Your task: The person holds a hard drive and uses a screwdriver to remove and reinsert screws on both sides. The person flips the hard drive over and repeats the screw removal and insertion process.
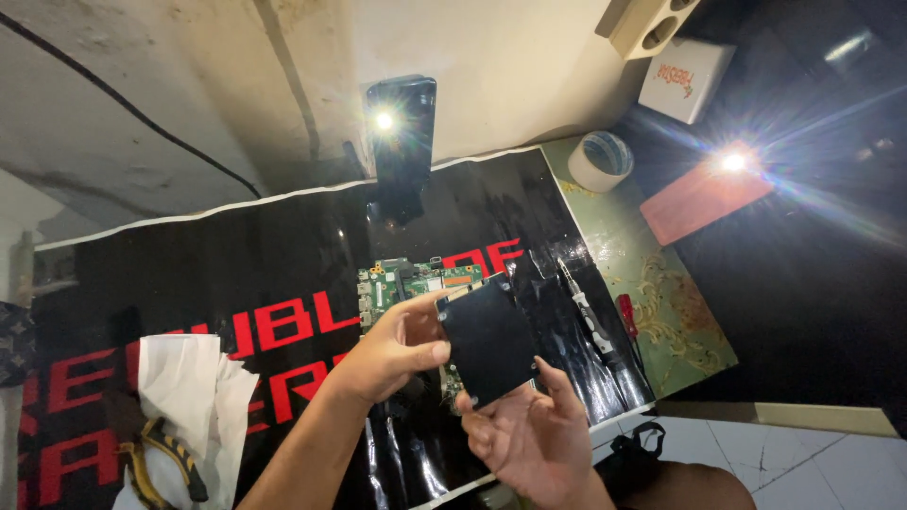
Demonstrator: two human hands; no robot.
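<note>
Over a black mat (283,246) — both hands (397,349) grip one black square panel (489,342).

mat (283,246): glossy black plastic sheet | panel (488,342): matt black, smooth | board (416,280): green laminate | tissue (184,387): crumpled white paper

Both hands (402,349) (529,434) hold a black panel (488,342) above a green circuit board (406,281).
</note>
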